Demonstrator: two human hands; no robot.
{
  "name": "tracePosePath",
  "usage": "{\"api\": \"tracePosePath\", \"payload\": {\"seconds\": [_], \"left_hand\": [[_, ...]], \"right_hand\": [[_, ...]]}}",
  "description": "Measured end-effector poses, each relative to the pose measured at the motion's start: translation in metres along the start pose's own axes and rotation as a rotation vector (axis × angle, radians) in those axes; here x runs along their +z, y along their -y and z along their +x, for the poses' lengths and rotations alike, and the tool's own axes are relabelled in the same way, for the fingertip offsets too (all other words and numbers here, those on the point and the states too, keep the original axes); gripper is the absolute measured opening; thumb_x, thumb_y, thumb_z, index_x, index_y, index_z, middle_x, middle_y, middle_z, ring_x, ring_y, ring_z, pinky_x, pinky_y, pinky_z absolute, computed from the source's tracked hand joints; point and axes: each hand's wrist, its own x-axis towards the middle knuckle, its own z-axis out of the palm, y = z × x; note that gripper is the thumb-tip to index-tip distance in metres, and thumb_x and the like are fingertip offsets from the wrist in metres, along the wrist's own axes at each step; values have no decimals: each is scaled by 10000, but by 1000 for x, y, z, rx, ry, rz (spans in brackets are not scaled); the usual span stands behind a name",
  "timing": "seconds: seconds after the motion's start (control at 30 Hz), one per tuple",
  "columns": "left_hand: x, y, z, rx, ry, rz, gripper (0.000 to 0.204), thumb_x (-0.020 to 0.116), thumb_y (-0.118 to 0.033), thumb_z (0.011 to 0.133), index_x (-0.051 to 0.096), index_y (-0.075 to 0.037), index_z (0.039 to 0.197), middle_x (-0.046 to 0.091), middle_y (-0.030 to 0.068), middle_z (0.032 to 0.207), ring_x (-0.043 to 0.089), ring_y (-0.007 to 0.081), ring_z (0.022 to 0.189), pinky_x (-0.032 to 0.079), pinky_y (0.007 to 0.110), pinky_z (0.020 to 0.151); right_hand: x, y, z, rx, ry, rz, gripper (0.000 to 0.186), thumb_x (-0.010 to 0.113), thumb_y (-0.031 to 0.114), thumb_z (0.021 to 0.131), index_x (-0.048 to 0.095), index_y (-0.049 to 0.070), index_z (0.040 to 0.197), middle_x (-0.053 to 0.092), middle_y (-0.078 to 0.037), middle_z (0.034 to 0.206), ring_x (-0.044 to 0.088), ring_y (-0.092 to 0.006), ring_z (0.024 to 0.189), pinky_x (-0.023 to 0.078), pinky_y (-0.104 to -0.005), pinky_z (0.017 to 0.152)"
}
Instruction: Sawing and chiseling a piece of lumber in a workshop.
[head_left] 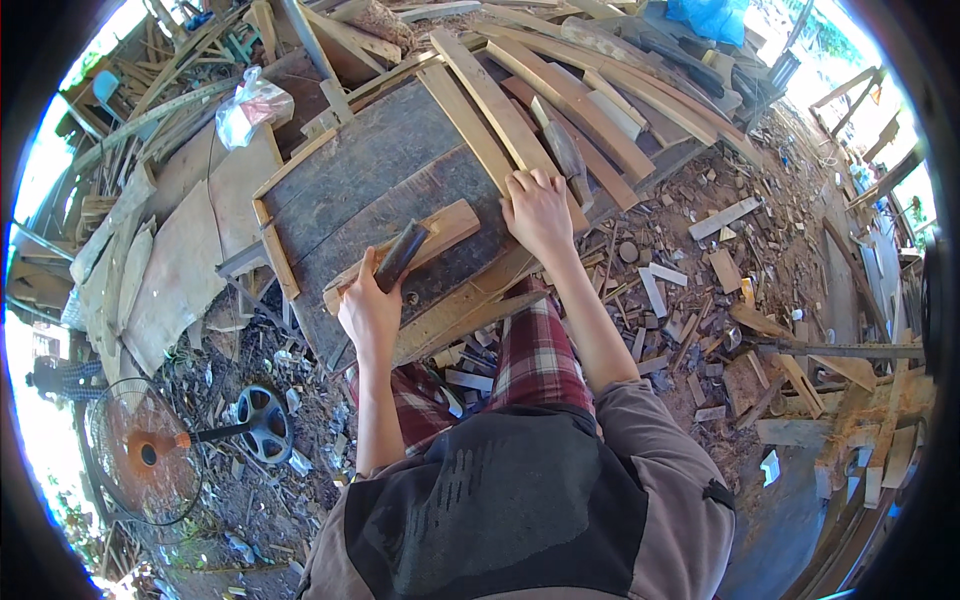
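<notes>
My left hand is closed around a dark bar-like tool at the left end of a short wooden block, which lies slantwise on the dark, worn plank worktop. Whether its fingers also grip the block, I cannot make out. My right hand has its fingers curled over the near end of a long pale wooden strip at the worktop's right edge. A second strip lies alongside it, and a weathered grey piece sits just right of that hand.
More planks lie stacked behind at the right. A plastic bag and sheet boards are on the left. A standing fan is at the lower left. Wood offcuts litter the ground; lumber is piled at right.
</notes>
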Motion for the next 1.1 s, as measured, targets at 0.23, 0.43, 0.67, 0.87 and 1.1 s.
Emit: {"api": "tracePosePath", "payload": {"seconds": [0.23,0.43,0.67,0.87,1.1], "left_hand": [[2,3,0,56,-43,-3,578,737,-358,791,571,-146,1303,679,164,733,684,313,700,539,401,636],[-1,-2,-2,46,-26,-8,584,727,-381,797,571,-137,1303,685,177,759,686,322,725,540,402,651],[-1,-9,0,31,-35,1,578,725,-410,796,587,-135,1285,689,191,795,684,341,757,526,425,675],[-16,-25,-4,-29,13,-47,519,738,-364,788,628,-96,1218,688,172,1006,648,354,942,482,424,833],[-2,-10,-7,172,-168,20,526,754,-327,779,625,-93,1232,695,190,878,676,350,787,512,416,690]], "right_hand": [[-11,-33,12,79,-50,524,211,646,171,831,675,43,997,664,-53,1038,560,-233,1014,404,-387,898],[-26,-73,4,391,-439,178,249,646,214,864,662,-9,973,644,-193,980,593,-369,927,455,-438,849],[-26,-82,1,543,-7,205,278,595,225,905,568,-51,919,621,-240,889,610,-391,882,488,-476,791],[-21,-77,0,641,-8,356,242,572,187,900,503,-43,936,613,-245,846,601,-417,824,490,-499,729],[-9,-79,-12,589,-202,374,261,595,190,878,514,-36,981,610,-239,883,589,-405,883,474,-489,785]]}}
